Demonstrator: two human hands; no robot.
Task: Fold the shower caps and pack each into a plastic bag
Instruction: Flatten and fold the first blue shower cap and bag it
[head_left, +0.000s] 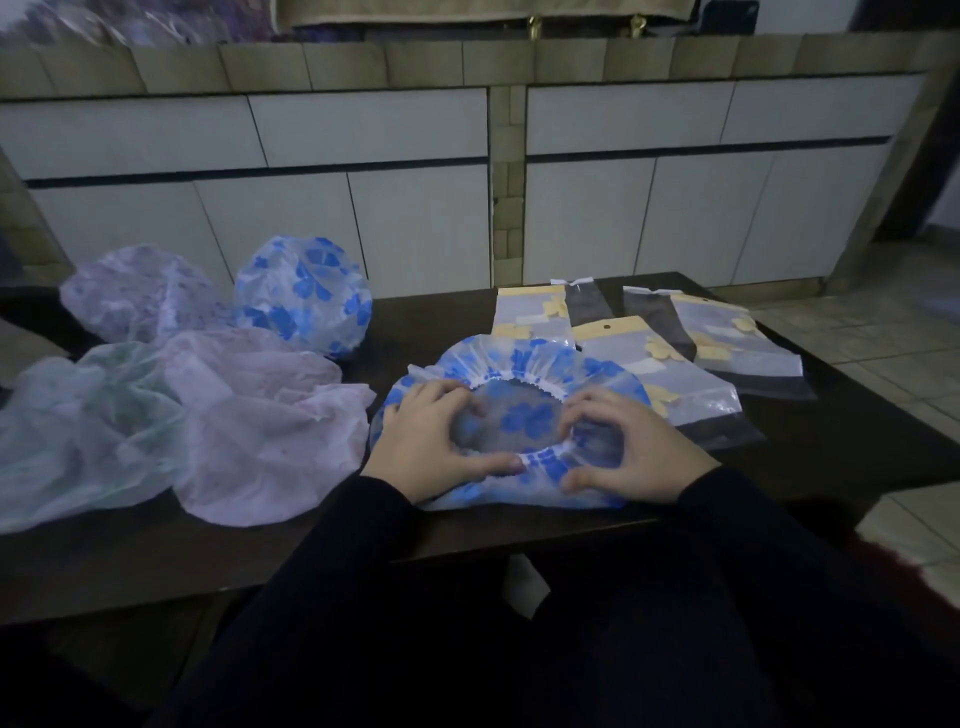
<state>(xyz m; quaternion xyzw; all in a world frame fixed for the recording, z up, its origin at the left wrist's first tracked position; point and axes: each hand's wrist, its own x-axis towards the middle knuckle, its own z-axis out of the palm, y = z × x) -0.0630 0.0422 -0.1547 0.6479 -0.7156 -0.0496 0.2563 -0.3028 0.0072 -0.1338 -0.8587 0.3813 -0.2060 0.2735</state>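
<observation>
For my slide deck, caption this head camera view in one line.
Both hands, left and right, flatten a blue-flowered shower cap beside empty plastic bags.

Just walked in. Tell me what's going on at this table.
A person in dark sleeves is working on a blue-flowered shower cap lying opening-up on the dark table. The left hand and right hand both grip its white elastic rim, so folding has barely begun. To the left wait more unfolded caps: another blue-flowered cap, a pale purple cap, a pink cap and a green cap. Flat plastic bags with yellow headers lie to the right; the nearest looks empty.
</observation>
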